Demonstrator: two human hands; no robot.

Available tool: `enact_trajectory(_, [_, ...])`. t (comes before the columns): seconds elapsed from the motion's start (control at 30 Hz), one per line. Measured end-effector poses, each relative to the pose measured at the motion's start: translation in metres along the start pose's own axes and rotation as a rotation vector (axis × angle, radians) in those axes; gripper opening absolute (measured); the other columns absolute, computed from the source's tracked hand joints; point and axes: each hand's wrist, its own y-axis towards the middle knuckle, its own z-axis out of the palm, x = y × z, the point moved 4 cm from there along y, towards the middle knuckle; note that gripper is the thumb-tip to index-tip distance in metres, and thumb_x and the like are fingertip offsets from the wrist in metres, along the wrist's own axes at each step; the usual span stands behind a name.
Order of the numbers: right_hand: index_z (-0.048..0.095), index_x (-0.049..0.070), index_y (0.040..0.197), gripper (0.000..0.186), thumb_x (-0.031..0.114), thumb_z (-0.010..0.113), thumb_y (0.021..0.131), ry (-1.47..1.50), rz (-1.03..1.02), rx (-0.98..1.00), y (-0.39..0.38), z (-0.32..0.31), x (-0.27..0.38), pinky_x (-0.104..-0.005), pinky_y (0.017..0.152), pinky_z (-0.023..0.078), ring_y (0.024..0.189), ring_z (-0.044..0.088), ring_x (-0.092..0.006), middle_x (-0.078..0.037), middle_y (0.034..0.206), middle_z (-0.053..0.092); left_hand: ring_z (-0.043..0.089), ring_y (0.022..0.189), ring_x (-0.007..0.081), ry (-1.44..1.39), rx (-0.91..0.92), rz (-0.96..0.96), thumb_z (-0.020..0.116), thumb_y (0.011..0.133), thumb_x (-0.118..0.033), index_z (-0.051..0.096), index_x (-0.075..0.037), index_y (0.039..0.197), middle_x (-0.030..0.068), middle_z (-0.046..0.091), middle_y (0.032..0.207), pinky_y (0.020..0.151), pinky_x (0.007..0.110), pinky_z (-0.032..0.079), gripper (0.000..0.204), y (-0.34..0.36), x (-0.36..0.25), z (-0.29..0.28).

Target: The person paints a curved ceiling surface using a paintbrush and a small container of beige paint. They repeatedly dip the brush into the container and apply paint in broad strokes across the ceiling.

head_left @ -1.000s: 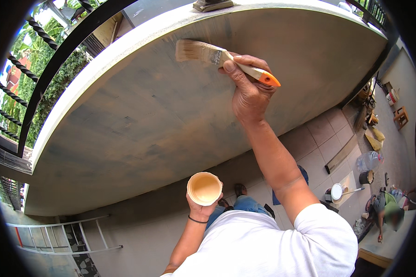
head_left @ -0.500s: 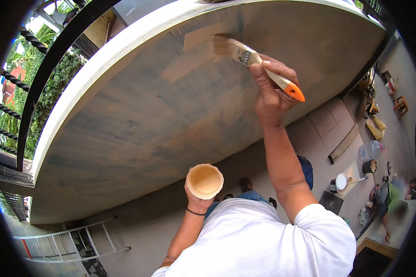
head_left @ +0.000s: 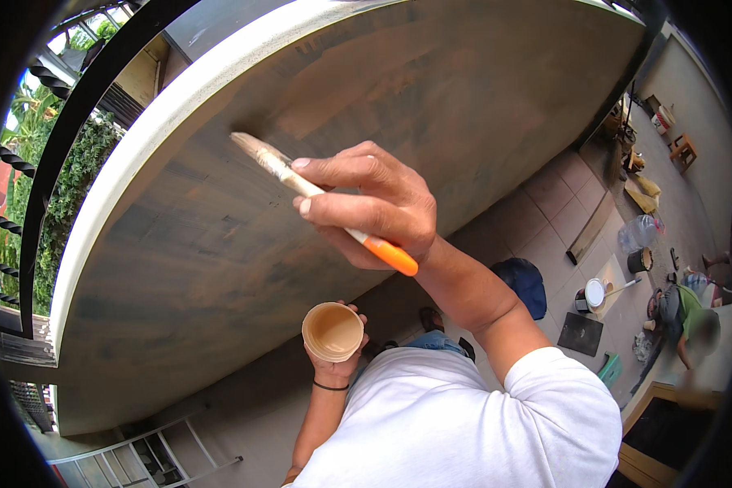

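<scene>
Since the earlier frame, the paintbrush has been drawn leftward and lower across the grey curved panel, its bristles laid against it. It is grasped by the right hand, fingers clenched round the handle. A small cup is held by the left hand below.

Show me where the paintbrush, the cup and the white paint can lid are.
paintbrush (head_left: 256, 152): head view, on the bristle end against the wooden panel.
cup (head_left: 333, 331): head view, on its inside, held in the left hand.
white paint can lid (head_left: 594, 293): head view, on the lid's middle, on the floor.
</scene>
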Motion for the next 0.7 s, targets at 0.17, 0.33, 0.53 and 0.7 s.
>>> enact_trajectory(0.17, [0.076, 0.002, 0.097, 0.013, -0.008, 0.081, 0.090, 0.033, 0.294, -0.423, 0.026, -0.095, -0.081, -0.0296, 0.079, 0.064, 0.090, 0.076, -0.0157, -0.011, 0.105, 0.079, 0.068, 0.122, 0.0446, -0.015, 0.043, -0.015, 0.060, 0.101, -0.060, 0.060, -0.002, 0.142, 0.0218, 0.067, 0.134, 0.078, 0.053, 0.065, 0.072, 0.002, 0.002, -0.005])
enact_trajectory(0.33, [0.075, 0.003, 0.099, 0.016, -0.008, 0.082, 0.090, -0.341, 0.078, -0.560, 0.035, -0.145, -0.085, -0.0311, 0.077, 0.065, 0.091, 0.077, -0.0197, -0.011, 0.104, 0.078, 0.067, 0.123, 0.0447, -0.020, 0.032, -0.042, 0.060, 0.101, -0.059, 0.060, -0.002, 0.142, 0.0215, 0.067, 0.134, 0.079, 0.053, 0.065, 0.070, 0.009, 0.014, -0.001])
enact_trajectory(0.53, [0.079, 0.012, 0.099, 0.026, -0.003, 0.088, 0.079, -0.396, -0.170, 0.021, 0.034, -0.045, -0.029, -0.0304, 0.071, 0.059, 0.085, 0.072, -0.0212, -0.012, 0.108, 0.079, 0.067, 0.124, 0.0453, -0.014, 0.079, -0.060, 0.058, 0.102, -0.057, 0.060, -0.002, 0.143, 0.0217, 0.067, 0.134, 0.080, 0.056, 0.065, 0.069, 0.023, 0.023, 0.015])
enact_trajectory(0.7, [0.077, 0.004, 0.099, 0.020, -0.009, 0.082, 0.085, -0.012, 0.015, -0.236, 0.045, -0.081, -0.062, -0.0279, 0.070, 0.061, 0.085, 0.076, -0.0176, -0.011, 0.100, 0.079, 0.067, 0.124, 0.0455, -0.023, 0.087, -0.046, 0.059, 0.102, -0.058, 0.060, -0.002, 0.143, 0.0218, 0.067, 0.135, 0.080, 0.056, 0.065, 0.070, 0.030, 0.027, 0.014])
